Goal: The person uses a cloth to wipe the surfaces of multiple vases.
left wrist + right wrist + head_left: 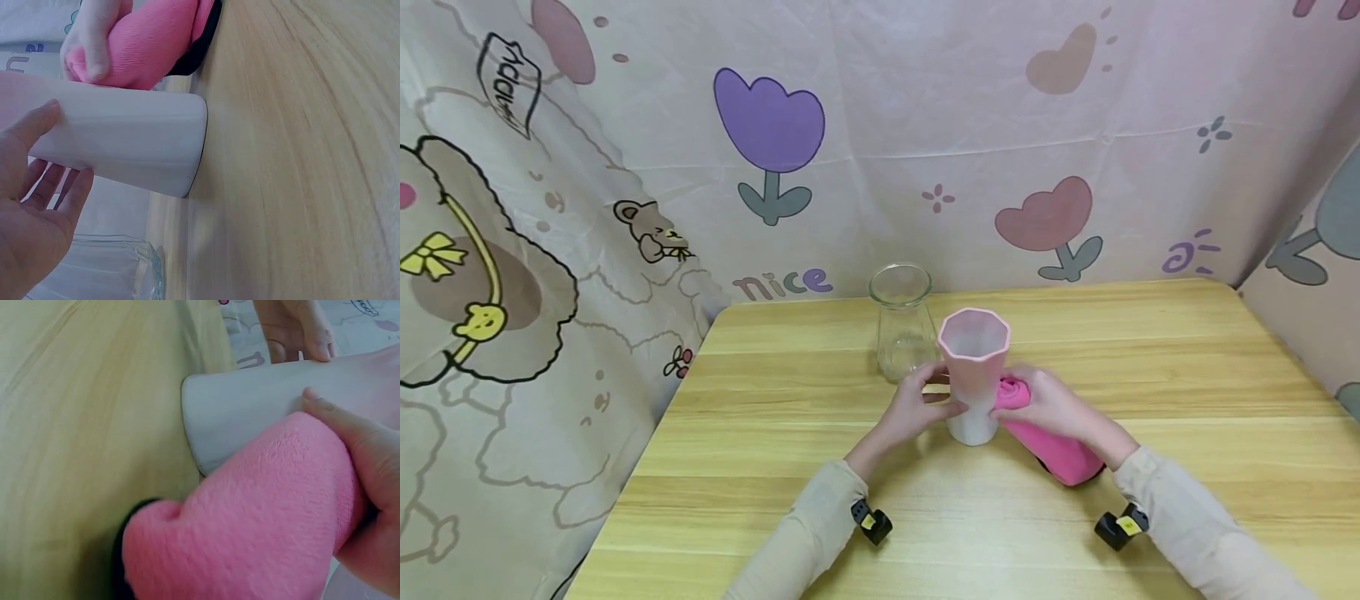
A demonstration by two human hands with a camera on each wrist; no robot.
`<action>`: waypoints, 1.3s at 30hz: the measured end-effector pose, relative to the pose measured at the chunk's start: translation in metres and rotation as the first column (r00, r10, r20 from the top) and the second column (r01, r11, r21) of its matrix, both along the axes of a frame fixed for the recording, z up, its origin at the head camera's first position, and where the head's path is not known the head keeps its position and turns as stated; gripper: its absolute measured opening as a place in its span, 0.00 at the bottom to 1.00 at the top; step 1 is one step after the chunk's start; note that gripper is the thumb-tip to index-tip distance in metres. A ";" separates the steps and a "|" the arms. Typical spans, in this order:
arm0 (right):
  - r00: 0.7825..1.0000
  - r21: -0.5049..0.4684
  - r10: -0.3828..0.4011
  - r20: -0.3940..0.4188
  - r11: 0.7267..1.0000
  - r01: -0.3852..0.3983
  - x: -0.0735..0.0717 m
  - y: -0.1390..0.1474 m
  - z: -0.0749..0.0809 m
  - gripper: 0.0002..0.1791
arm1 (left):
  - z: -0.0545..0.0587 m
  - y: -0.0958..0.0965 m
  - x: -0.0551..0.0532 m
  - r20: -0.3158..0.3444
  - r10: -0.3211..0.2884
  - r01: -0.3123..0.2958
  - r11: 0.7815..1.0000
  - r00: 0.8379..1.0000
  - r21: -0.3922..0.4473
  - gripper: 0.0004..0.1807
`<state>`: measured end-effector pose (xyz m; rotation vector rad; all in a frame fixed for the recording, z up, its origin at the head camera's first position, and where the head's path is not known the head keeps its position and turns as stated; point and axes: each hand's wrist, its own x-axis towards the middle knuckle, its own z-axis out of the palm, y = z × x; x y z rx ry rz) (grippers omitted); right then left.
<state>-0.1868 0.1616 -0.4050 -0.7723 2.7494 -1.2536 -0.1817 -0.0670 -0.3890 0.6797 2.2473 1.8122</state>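
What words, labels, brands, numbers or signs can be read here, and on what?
"nice", on the back curtain.
Slanted writing in the sign on the left curtain: not clearly readable.
Yellow stickers on the wrist cameras: too small to read.
None visible on the pink vase, pink cloth or glass vase.

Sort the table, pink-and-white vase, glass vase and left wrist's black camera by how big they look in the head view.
1. Table
2. Pink-and-white vase and glass vase: too alike to rank; the glass one stands farther back
3. Left wrist's black camera
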 end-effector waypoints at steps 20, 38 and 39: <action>0.998 0.040 0.058 0.022 0.997 -0.059 0.000 -0.001 -0.003 0.26 | 0.002 0.001 0.001 0.020 0.006 -0.007 1.000 1.000 0.001 0.31; 0.992 -0.144 -0.124 -0.004 0.982 0.122 0.012 0.000 0.054 0.30 | 0.002 0.000 0.001 0.003 -0.002 0.002 1.000 1.000 0.000 0.30; 0.991 -0.153 -0.135 -0.017 0.980 0.131 0.013 0.000 0.059 0.30 | 0.002 0.000 0.002 -0.001 0.002 -0.002 1.000 1.000 -0.005 0.30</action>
